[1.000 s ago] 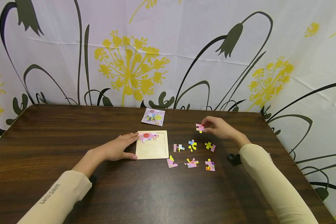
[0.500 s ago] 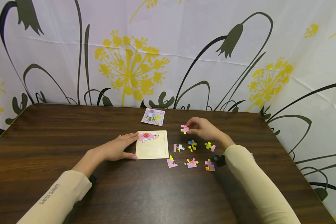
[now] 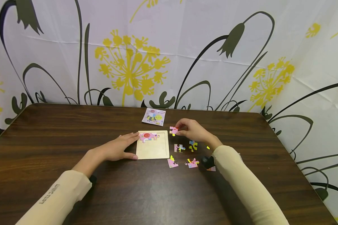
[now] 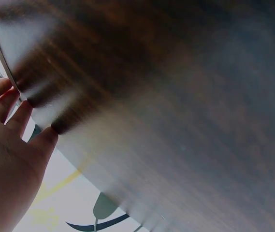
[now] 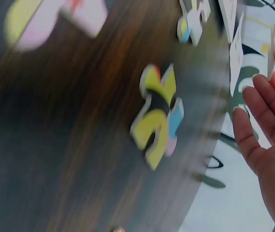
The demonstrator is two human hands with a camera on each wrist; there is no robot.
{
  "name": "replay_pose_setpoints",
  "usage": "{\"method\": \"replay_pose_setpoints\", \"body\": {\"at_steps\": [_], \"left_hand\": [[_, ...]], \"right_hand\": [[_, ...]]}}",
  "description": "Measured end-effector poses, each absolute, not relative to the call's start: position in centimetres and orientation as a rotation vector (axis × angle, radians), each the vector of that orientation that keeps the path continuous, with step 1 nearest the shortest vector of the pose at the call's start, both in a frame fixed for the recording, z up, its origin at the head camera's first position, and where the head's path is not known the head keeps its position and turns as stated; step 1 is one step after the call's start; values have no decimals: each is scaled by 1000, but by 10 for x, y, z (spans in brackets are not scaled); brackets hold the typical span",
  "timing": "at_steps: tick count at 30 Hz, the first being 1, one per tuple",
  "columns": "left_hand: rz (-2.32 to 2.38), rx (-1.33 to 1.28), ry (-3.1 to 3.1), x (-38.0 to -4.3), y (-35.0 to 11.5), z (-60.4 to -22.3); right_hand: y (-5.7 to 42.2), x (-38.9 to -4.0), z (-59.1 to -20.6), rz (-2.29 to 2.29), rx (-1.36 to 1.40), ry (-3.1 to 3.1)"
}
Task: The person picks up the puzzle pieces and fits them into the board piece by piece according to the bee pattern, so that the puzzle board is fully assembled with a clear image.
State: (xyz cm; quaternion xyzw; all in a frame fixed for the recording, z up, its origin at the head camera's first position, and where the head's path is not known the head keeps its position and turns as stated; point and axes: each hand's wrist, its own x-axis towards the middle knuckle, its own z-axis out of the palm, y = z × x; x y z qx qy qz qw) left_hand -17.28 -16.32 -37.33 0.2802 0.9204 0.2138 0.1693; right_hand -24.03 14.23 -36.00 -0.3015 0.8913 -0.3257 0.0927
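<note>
My left hand (image 3: 119,147) lies with extended fingers at the left edge of a wooden puzzle tray (image 3: 153,153), fingertips at its upper corner and thumb at its lower one. Joined pink puzzle pieces (image 3: 149,137) fill part of the tray's top row, one showing a red circle. Between thumb and fingers, my right hand (image 3: 194,129) pinches a pink puzzle piece (image 3: 173,130) just right of the tray's upper right corner. In the right wrist view, that puzzle piece (image 5: 272,50) appears edge-on at the fingertips.
Several loose pieces lie right of the tray, among them a yellow-and-black piece (image 3: 193,146), a pink-and-white piece (image 3: 179,148) and a pink-and-yellow piece (image 3: 172,162). A bee picture card (image 3: 154,117) lies behind the tray. My right sleeve (image 3: 242,175) covers some pieces. A flowered curtain hangs behind the table (image 3: 73,125).
My right hand has moved left with the pink puzzle piece, from beyond the loose pieces to beside the tray. The left hand has stayed at the tray's edge.
</note>
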Motion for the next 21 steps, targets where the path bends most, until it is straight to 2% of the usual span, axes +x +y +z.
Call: {"method": "replay_pose_setpoints", "body": {"at_steps": [10,21], "left_hand": [[604,802,2618,-175,-164,-376],[611,818,2616,-173,-163,-373]], "right_hand": [[115,-241,-367,-876,-1025,2664],[99,-240,-376,-817,-1002,2673]]}}
